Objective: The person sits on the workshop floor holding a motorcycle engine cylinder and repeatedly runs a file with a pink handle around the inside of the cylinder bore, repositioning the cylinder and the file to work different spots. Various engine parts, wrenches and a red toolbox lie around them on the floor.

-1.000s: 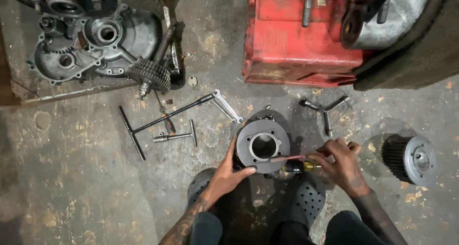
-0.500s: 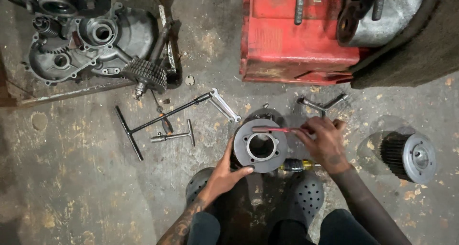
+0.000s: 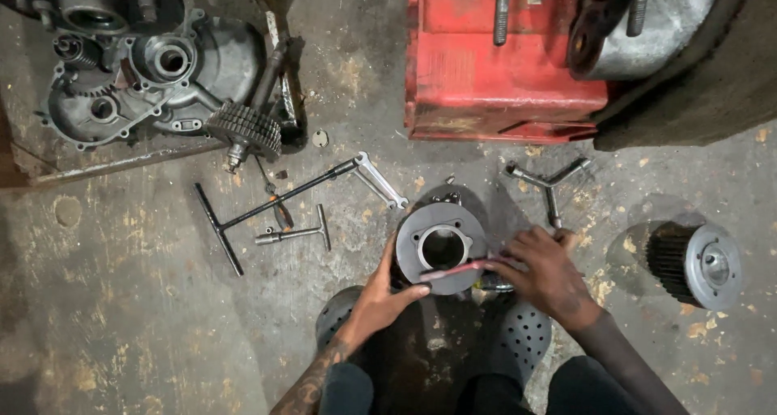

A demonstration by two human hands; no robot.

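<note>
Engine cylinder [image 3: 441,247] between hands: left hand [image 3: 387,289] grips its side, right hand [image 3: 544,271] pinches red tool [image 3: 453,269].

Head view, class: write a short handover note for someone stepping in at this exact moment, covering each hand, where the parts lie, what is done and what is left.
Left hand: steadies the grey engine cylinder, which stands bore-up on the concrete floor between the feet.
Right hand: holds a thin red-handled tool laid across the cylinder's top face.
Around: long T-handle wrench, small T-handle wrench and spanner to the left; three-way wrench behind the right hand; finned round part far right; open crankcase top left; red metal box ahead.
Done: cylinder is off and upright. Left: work on the top face is in progress; its extent is unclear.
</note>
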